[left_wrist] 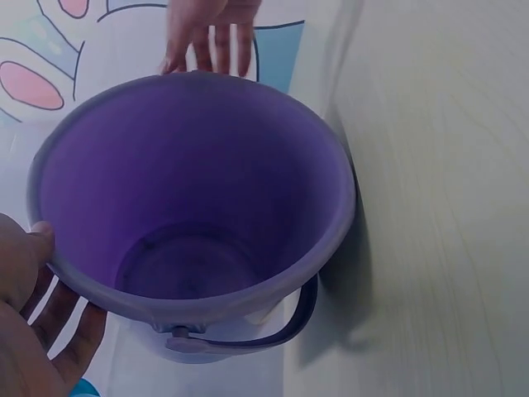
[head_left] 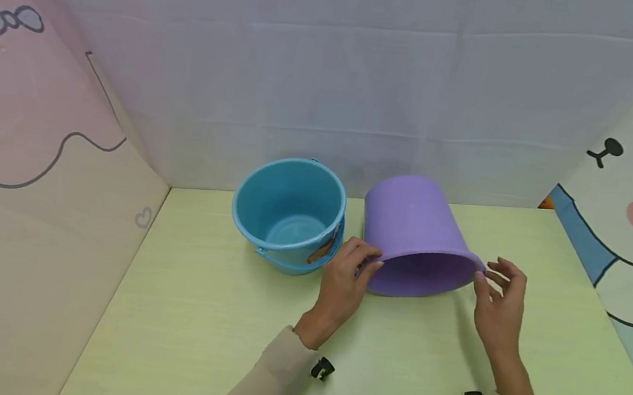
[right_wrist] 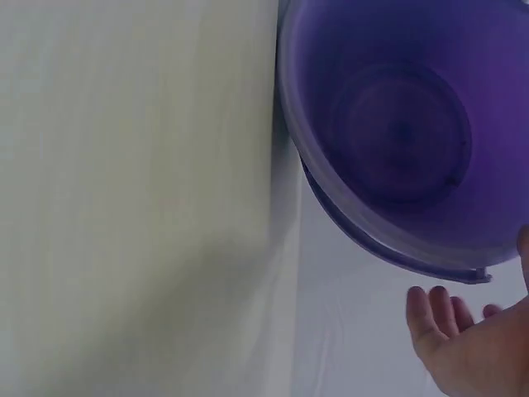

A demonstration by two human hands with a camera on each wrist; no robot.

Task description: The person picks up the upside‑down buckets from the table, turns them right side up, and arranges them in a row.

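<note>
A purple bucket (head_left: 411,215) lies tipped on the table with its mouth facing me. My left hand (head_left: 343,286) grips the left of its rim, thumb at the rim edge and fingers outside, as the left wrist view shows. At the right of the rim is my right hand (head_left: 501,313), its thumb on the edge and its fingers loosely bent around the outside. The bucket's dark handle (left_wrist: 289,327) hangs beside the rim in the left wrist view. Inside, the bucket's round bottom (right_wrist: 401,132) is bare.
Left of the purple bucket stands a light blue bucket (head_left: 258,194), upright, with its handle down and a brown patch on its side. The pale table (head_left: 173,324) ends at a white cloth backdrop (head_left: 318,80). Printed cartoon panels flank both sides.
</note>
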